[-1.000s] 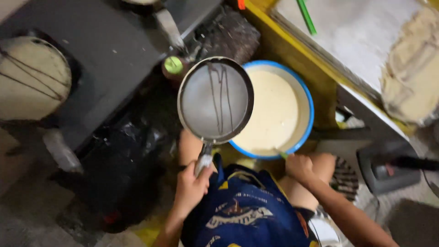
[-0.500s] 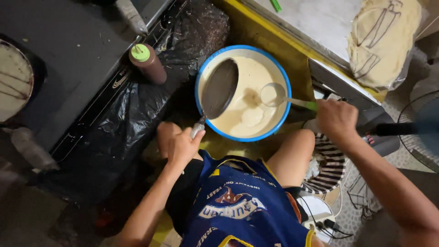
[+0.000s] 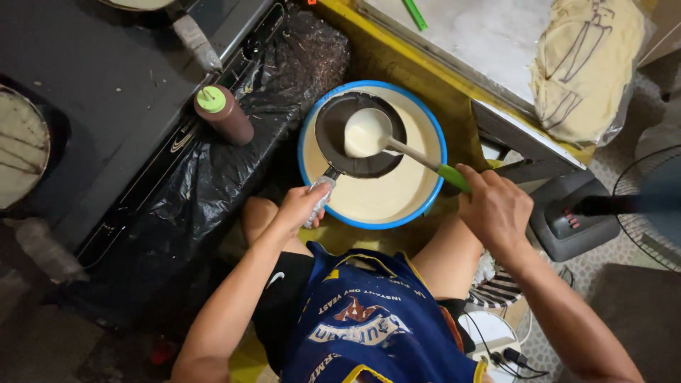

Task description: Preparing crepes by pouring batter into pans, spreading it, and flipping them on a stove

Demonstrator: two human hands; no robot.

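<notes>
From the head camera I see the left hand [image 3: 301,206] wrapped firmly around the handle of a small dark pan [image 3: 360,135]. The pan is held level above the blue-rimmed bowl [image 3: 309,128], over its upper-left portion, at roughly 11 o'clock from the bowl's centre. The bowl holds pale batter [image 3: 386,195] and sits on the floor just beyond my knees.

The right hand [image 3: 496,209] is closed around the green handle of a ladle [image 3: 369,132], at 3 o'clock from the bowl. The ladle's shaft runs toward 10 o'clock, and its cup, full of batter, sits over the pan's face. I cannot tell whether the cup touches the pan.

At 9 o'clock from the bowl I note a brown squeeze bottle [image 3: 225,113] with a green cap, standing on a black plastic sheet [image 3: 213,184]. At 1 o'clock lies a bagged stack of pale flat rounds [image 3: 585,64]. At 3 o'clock, past the right hand, stands a fan [image 3: 649,206].
</notes>
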